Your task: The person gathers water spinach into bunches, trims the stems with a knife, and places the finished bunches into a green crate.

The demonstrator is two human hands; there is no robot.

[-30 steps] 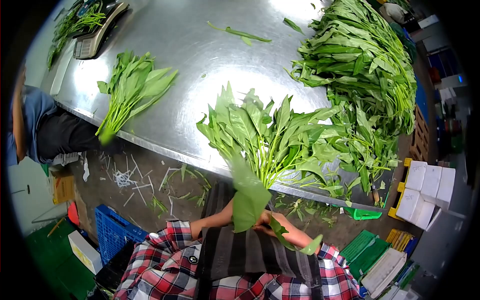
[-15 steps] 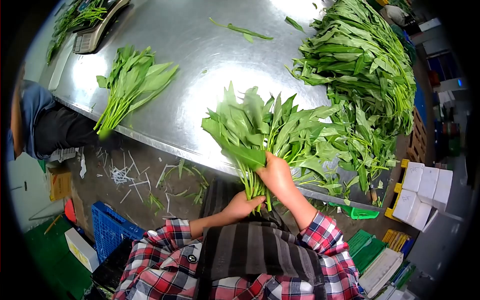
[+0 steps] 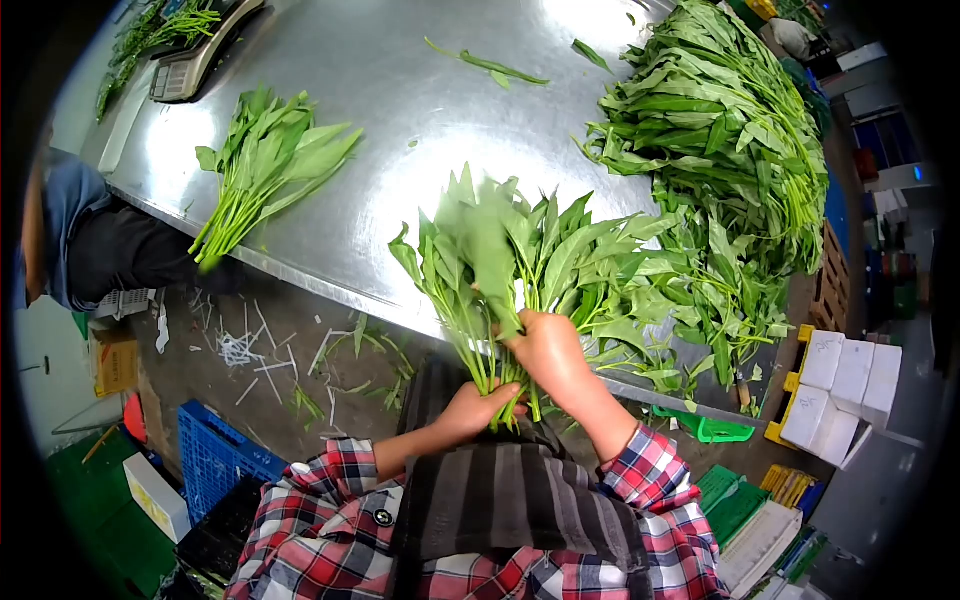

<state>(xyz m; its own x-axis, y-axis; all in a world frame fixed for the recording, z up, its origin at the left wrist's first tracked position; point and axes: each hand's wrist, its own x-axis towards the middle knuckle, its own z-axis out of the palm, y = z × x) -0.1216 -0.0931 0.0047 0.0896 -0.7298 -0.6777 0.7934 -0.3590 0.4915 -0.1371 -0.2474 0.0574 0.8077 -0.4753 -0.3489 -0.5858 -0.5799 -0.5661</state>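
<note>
My left hand is closed round the lower stems of a bunch of water spinach, just off the table's near edge. Higher on the same greens, my right hand pinches some stems and a leaf, which is smeared by motion. The bunch stands upright, its leaves fanned over the metal table. To its right, loose water spinach trails towards a large heap of the same greens. A separate small bunch lies at the left, its stem ends over the edge.
A scale stands at the far left, with more greens beyond it. Another person's leg is by the left edge. Below are a blue crate, floor scraps and a green basket. White boxes are stacked at right.
My right hand has shifted slightly left, and the broad leaf by it has swung upright. The held stems have spread to the left. My left hand keeps its hold low on them.
</note>
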